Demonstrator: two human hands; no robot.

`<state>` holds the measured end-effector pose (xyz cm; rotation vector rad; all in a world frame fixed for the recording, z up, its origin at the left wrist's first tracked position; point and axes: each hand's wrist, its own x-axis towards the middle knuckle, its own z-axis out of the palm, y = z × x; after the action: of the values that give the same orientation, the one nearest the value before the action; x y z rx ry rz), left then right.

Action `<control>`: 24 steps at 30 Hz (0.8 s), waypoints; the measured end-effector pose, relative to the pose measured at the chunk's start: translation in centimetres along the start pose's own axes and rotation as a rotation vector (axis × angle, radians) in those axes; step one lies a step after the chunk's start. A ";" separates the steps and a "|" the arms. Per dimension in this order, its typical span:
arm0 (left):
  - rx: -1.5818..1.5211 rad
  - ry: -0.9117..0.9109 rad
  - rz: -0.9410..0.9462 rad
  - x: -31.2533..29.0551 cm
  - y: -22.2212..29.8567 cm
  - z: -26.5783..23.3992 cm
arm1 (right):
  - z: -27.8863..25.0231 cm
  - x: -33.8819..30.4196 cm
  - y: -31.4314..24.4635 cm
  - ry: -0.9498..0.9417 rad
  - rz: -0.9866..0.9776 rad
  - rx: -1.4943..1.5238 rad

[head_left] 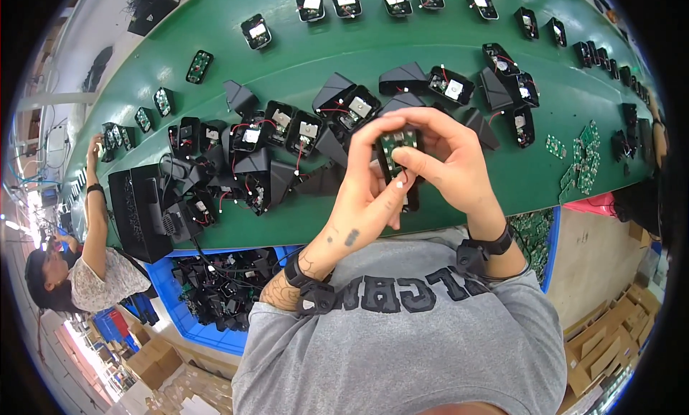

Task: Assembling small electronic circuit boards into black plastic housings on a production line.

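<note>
Just in front of my chest, both hands hold a small black housing with a green circuit board (391, 142) in it. My left hand (366, 182) is wrapped round its left side, thumb along the lower part. My right hand (446, 153) curls over the far end and right side, its thumb pressed on the board. Fingers hide much of the housing. Beyond my hands lie several open black housings (359, 108) with boards and red wires, among black angled covers (334, 89).
More housings (346, 1) line the far side of the green table (287, 63). Loose circuit boards (588, 156) lie at right. A black box (133, 214) stands at left. Below the near edge is a blue bin (179, 322) of parts. A co-worker (108, 278) reaches in at far left.
</note>
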<state>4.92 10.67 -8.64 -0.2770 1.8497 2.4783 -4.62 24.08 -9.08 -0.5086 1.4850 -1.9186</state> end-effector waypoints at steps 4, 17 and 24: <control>-0.059 0.080 0.101 1.0 0.2 -0.2 | -1.0 -0.1 -0.5 0.255 -0.839 -0.912; -0.300 -0.039 -0.174 1.8 -0.9 -1.8 | -0.7 -0.2 1.3 0.194 -0.719 -0.622; -0.297 -0.083 -0.170 1.5 0.9 -1.3 | -1.3 0.4 0.4 0.116 -0.883 -0.830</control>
<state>3.53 9.03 -8.39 -0.3197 1.3629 2.5941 -5.67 24.60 -9.85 -1.6673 2.3810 -1.8187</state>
